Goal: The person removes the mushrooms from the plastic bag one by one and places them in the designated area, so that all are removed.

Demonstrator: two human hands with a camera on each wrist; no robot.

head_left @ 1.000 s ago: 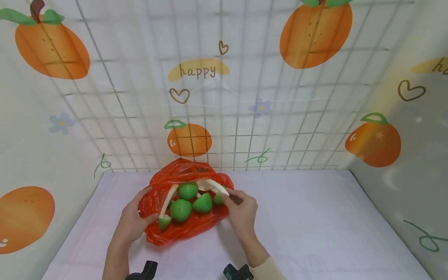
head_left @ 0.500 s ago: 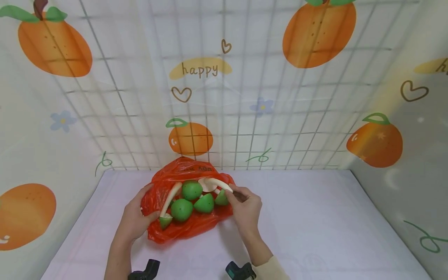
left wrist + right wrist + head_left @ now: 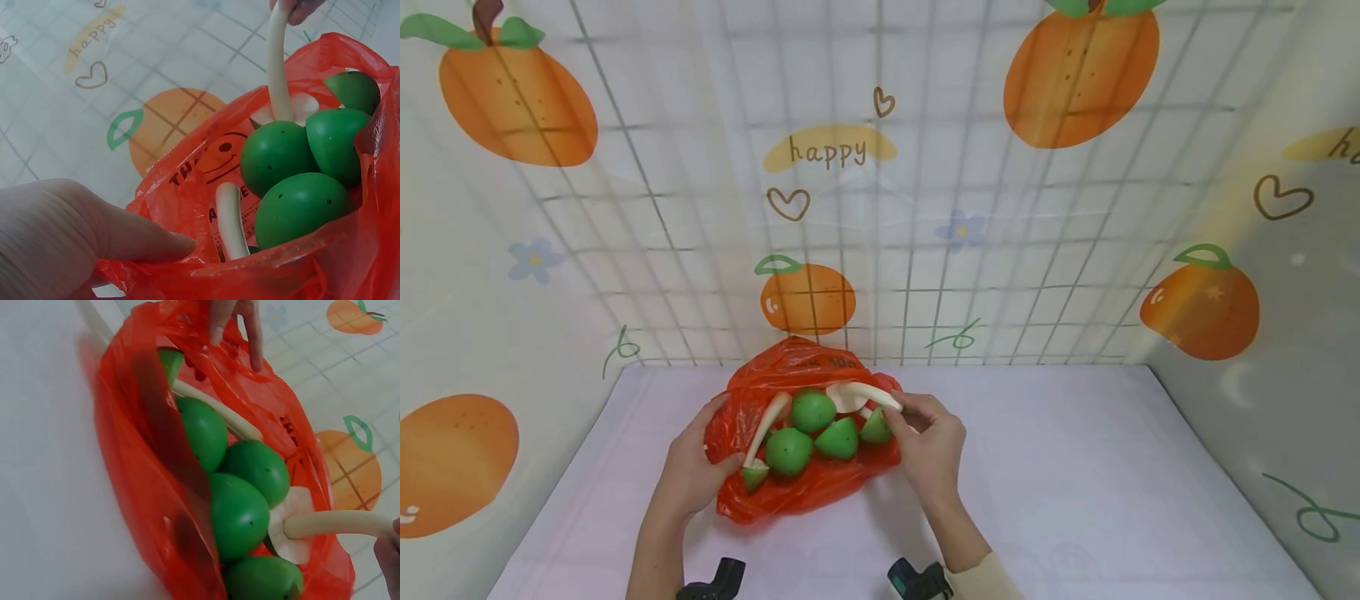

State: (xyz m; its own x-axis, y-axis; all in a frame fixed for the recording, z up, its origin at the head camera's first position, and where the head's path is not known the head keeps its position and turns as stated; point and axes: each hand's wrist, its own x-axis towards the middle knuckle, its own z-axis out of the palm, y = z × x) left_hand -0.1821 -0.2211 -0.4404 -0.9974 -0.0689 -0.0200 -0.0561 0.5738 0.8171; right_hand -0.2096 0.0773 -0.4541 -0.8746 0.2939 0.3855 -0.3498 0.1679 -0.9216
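Observation:
A red plastic bag (image 3: 805, 496) lies on its side with its mouth spread, holding several mushrooms with dark-dotted green caps and white stems. My left hand (image 3: 694, 467) grips the bag's left rim, thumb inside the mouth, fingers behind the film. With fingertips and thumb, my right hand (image 3: 931, 446) pinches the stem end of one mushroom (image 3: 331, 524) at the bag's right side; its pale underside faces up and its cap still sits among the others. Another mushroom with a long stem (image 3: 766, 429) leans near my left thumb. Round green caps (image 3: 300, 209) fill the middle.
The bag stands on a white-covered table (image 3: 1060, 483), near its back edge. Behind it hangs a pale curtain (image 3: 880, 250) printed with oranges, over a wire grid. Dark wrist camera mounts (image 3: 713, 579) show at the bottom edge.
My right hand has shifted slightly right and up with the mushroom stem. The left hand keeps its grip on the bag, and the caps have barely moved.

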